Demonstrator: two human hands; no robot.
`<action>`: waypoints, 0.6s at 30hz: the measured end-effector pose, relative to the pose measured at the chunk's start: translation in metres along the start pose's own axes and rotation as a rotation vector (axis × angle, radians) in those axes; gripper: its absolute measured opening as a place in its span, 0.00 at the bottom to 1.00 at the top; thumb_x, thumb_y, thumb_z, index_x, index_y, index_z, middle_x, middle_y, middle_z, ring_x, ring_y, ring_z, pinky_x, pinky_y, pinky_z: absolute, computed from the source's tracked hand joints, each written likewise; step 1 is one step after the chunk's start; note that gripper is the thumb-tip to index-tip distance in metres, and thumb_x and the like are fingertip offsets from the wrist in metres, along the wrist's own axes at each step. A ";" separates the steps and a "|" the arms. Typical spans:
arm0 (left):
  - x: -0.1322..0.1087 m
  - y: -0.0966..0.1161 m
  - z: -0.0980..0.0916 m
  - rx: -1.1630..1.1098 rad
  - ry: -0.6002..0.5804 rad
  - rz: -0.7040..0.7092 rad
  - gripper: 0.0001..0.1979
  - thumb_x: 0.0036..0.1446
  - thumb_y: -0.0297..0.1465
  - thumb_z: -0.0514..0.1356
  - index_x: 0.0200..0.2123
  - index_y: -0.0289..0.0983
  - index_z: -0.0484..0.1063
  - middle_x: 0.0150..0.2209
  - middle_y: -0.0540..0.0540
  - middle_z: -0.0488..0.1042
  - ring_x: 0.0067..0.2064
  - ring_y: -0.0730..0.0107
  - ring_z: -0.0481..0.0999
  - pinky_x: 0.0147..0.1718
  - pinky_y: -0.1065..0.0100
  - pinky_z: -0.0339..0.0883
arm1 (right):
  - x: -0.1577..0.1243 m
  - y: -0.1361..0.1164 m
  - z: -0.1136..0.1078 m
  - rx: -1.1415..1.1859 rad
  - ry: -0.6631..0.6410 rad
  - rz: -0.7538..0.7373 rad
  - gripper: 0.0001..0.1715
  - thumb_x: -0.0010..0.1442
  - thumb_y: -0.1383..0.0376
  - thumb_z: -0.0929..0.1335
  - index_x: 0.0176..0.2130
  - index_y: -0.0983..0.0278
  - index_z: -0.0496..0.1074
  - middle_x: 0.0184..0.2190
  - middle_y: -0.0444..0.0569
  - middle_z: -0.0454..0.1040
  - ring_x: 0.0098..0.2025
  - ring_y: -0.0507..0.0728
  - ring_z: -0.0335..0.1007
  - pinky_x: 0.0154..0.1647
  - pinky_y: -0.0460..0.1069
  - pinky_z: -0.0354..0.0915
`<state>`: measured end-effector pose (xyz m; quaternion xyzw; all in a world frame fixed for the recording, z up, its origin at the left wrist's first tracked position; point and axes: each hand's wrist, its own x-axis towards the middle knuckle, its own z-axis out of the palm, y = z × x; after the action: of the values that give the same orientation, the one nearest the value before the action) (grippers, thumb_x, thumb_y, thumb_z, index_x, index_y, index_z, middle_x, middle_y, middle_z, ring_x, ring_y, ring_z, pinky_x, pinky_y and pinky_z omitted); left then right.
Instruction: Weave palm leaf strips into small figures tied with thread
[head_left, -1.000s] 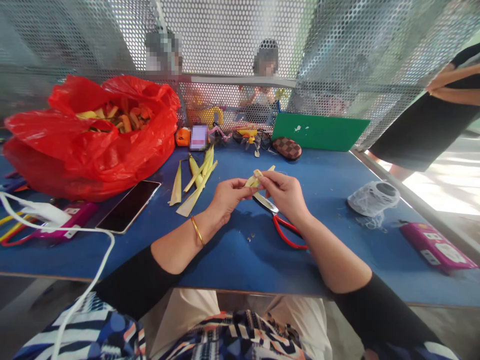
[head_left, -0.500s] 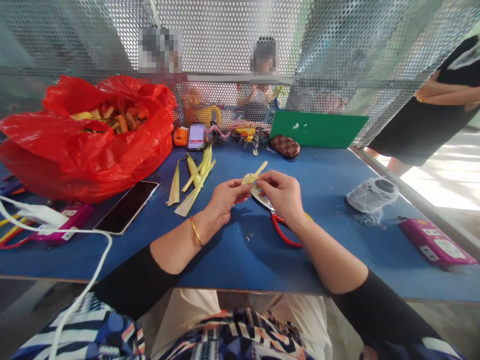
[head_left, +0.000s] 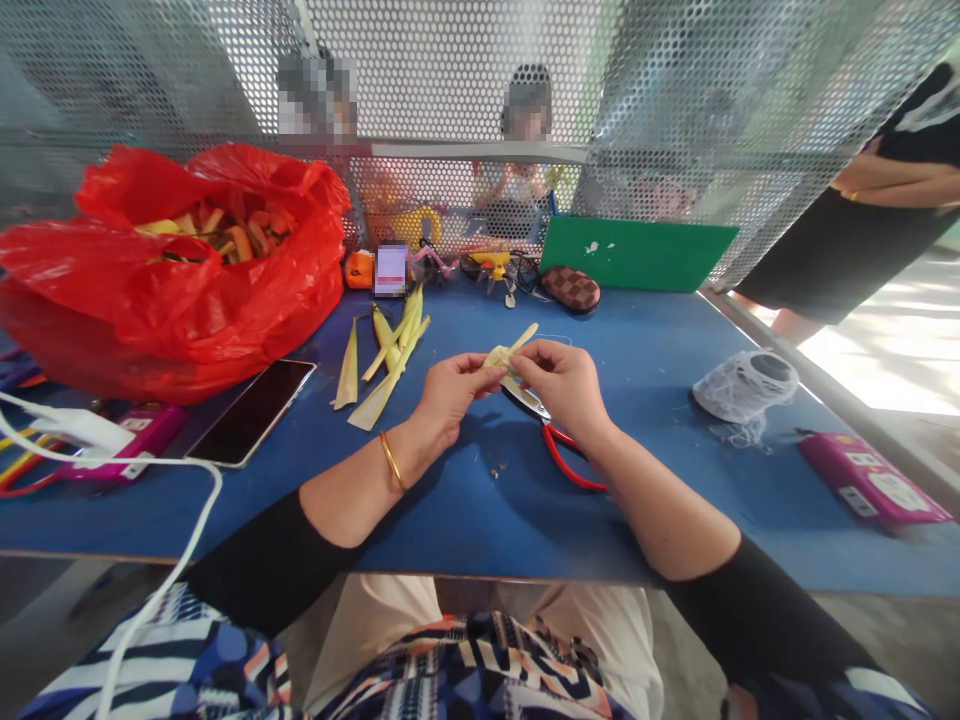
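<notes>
Between my two hands is a small pale yellow-green piece of folded leaf or husk (head_left: 498, 355), with a narrow strip end sticking up to the right. My left hand (head_left: 459, 392) pinches its left side, thumb against fingers. From the right, my right hand (head_left: 561, 378) grips the same piece with thumb and fingertips, which partly hide it. Under my right hand lie red-handled scissors (head_left: 559, 462), flat on the blue table (head_left: 420, 510). Several loose pale green husk strips (head_left: 394, 370) lie to the left of my hands.
On the left stand a large red plastic bag (head_left: 172, 330) and a dark phone (head_left: 255, 415). At the back are a green board (head_left: 637, 255) and a checkered case (head_left: 571, 288). A thread spool (head_left: 746, 388) and a purple pack (head_left: 870, 478) lie right. A person (head_left: 885, 190) stands beyond.
My hands stay in nearly the same place, still pinching the piece. Its folded part looks slightly rounder between my fingers. The view has shifted a little.
</notes>
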<state>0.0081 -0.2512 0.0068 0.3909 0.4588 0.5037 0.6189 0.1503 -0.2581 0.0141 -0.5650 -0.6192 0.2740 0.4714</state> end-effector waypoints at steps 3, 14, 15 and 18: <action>-0.001 0.000 0.001 -0.011 0.006 -0.004 0.15 0.31 0.32 0.75 0.25 0.35 0.77 0.23 0.50 0.75 0.26 0.76 0.71 0.32 0.70 0.65 | 0.001 0.001 0.001 0.033 0.002 0.015 0.11 0.51 0.59 0.68 0.24 0.64 0.72 0.16 0.41 0.68 0.20 0.49 0.59 0.23 0.46 0.53; 0.003 -0.005 0.000 0.140 0.010 0.118 0.13 0.33 0.31 0.74 0.26 0.35 0.80 0.24 0.49 0.77 0.26 0.74 0.71 0.31 0.69 0.67 | 0.002 0.004 0.000 0.029 -0.045 0.050 0.08 0.50 0.62 0.68 0.24 0.64 0.70 0.18 0.41 0.69 0.20 0.50 0.64 0.22 0.46 0.57; 0.003 -0.006 0.000 0.174 0.007 0.139 0.12 0.34 0.31 0.73 0.26 0.35 0.80 0.24 0.49 0.78 0.27 0.74 0.71 0.31 0.69 0.67 | 0.002 0.004 0.001 0.044 -0.021 0.053 0.07 0.50 0.62 0.69 0.25 0.63 0.69 0.18 0.41 0.69 0.20 0.50 0.65 0.23 0.46 0.59; 0.005 -0.009 -0.001 0.279 -0.004 0.207 0.11 0.38 0.32 0.72 0.28 0.35 0.81 0.26 0.47 0.79 0.29 0.71 0.73 0.32 0.69 0.66 | 0.002 0.005 0.003 0.139 0.024 0.045 0.07 0.50 0.64 0.69 0.29 0.61 0.65 0.21 0.39 0.69 0.21 0.50 0.67 0.25 0.47 0.64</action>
<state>0.0095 -0.2482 -0.0029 0.5192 0.4803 0.4956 0.5041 0.1500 -0.2545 0.0097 -0.5479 -0.5801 0.3203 0.5106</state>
